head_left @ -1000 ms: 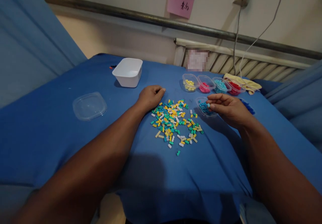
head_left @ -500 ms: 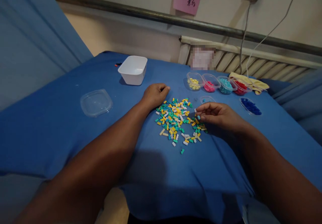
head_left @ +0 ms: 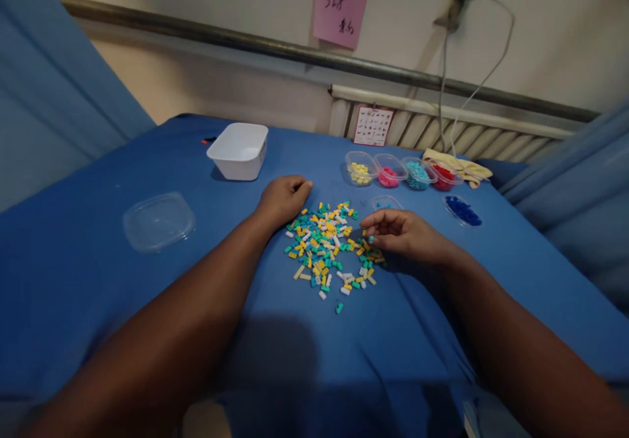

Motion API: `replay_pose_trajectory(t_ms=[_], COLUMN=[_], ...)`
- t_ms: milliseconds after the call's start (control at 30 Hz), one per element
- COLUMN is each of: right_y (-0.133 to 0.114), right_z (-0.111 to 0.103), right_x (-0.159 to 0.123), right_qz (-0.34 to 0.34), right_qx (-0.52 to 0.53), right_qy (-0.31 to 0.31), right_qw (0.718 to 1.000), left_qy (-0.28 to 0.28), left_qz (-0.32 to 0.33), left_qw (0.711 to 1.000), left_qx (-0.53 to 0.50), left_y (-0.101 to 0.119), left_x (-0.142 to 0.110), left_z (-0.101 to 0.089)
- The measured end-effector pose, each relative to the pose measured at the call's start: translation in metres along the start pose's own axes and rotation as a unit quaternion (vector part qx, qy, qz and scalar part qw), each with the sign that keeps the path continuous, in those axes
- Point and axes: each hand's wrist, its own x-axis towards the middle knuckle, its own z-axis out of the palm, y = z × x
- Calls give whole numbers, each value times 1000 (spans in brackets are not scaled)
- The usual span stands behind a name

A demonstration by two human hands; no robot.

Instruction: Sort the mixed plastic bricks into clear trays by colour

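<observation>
A pile of small toy building bricks (head_left: 322, 241) in yellow, white, green, teal and cream lies loose on the blue cloth. My right hand (head_left: 410, 231) is over the pile's right edge, fingers bent, with a small light blue brick (head_left: 371, 239) at the thumb tip. My left hand (head_left: 282, 199) rests on the cloth by the pile's upper left edge. Its fingers are curled in and the thumb points right; whatever may be inside is hidden. Just behind my right hand sits a shallow clear container (head_left: 386, 202) with a few blue bricks.
Clear tubs hold pale yellow bricks (head_left: 360, 174), pink bricks (head_left: 388, 177), light blue bricks (head_left: 417, 174) and red bricks (head_left: 445, 177). Dark blue bricks (head_left: 462, 210) fill a shallow tray. A white bin (head_left: 240, 153), a clear lid (head_left: 158, 221) and a yellow cloth (head_left: 462, 166) lie around.
The whole view has shifted, so everything appears further left and lower. My right fingers have parted slightly, and a white bit at their tips no longer shows. My left hand stays put.
</observation>
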Motion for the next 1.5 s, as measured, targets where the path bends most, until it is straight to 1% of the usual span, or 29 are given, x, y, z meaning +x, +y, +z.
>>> replay_pose_trajectory(t_ms=[67,100,167,233,333,400,433,500,533,600,667,733,800,833,867,900,933,967,1000,1033,1067,1100,1133,1167,1200,1233,1333,1400,1500], right_y=[1,2,1,-4,-17,-26,-28,-28,-25,-16,-7,-3,-6,-10,-15,-20,-25,-29,-31,-32,-31,-29,-26,-23,-19,-16,-10,-8,-8], right_z=[-5,-11,-29,-57,-105,-131,-139,-147,-146,-138,-124,-104,-76,-59,-40,-19,2,22,42,59,72,82,88,89,88,84,66,54,42], right_x=[2,3,10,21,44,58,62,65,64,59,52,45,39,36,33,31,30,29,29,30,31,33,35,36,37,38,33,27,16], right_qz=[-16,-26,-48,-74,-103,-109,-109,-109,-111,-114,-116,-120,-131,-142,-157,-182,-221,-264,-300,-329,-351,-362,-368,-368,-366,-365,-362,-353,-324], right_qx=[12,18,33,49,47,40,38,32,28,20,17,2,-49,-92,-142,-200,-263,-318,-360,-392,-420,-441,-460,-474,-483,-485,-469,-465,-479], right_qy=[24,50,127,226,374,416,435,462,471,473,465,459,435,405,354,283,206,129,48,-18,-73,-115,-141,-152,-151,-141,-95,-74,-78], right_qw=[1000,998,990,970,921,902,893,879,875,873,878,881,889,898,911,920,916,901,882,859,834,813,796,785,781,782,800,808,812], left_qy=[-2,-4,-5,-6,-6,-3,-2,-1,-2,-1,0,0,0,1,2,2,2,2,3,4,4,4,3,3,2,2,5,7,3], left_qz=[-5,-7,-12,-18,-18,-20,-21,-23,-23,-22,-20,-10,0,3,3,1,-3,-5,-7,-8,-8,-8,-7,-5,-3,1,11,10,7], left_qw=[1000,1000,1000,1000,1000,1000,1000,1000,1000,1000,1000,1000,1000,1000,1000,1000,1000,1000,1000,1000,999,999,999,999,999,999,999,999,999], left_qx=[4,4,2,0,6,7,3,-7,-11,-15,-13,-10,-11,-13,-16,-19,-22,-25,-28,-30,-32,-34,-34,-34,-34,-35,-36,-34,-34], left_y=[-1,-2,-4,-5,-6,-7,-7,-8,-8,-8,-7,-6,-4,-3,-3,-2,-2,-2,-3,-3,-3,-4,-4,-4,-3,-3,-1,0,-1], left_x=[1,1,2,2,2,2,2,2,2,2,1,-1,-2,-3,-3,-4,-4,-4,-5,-5,-5,-5,-5,-6,-6,-6,-6,-6,-6], left_z=[-1,-2,-2,-2,-2,-2,-2,-2,-2,-1,-1,0,1,2,2,3,4,5,5,6,6,7,7,7,7,7,6,6,6])
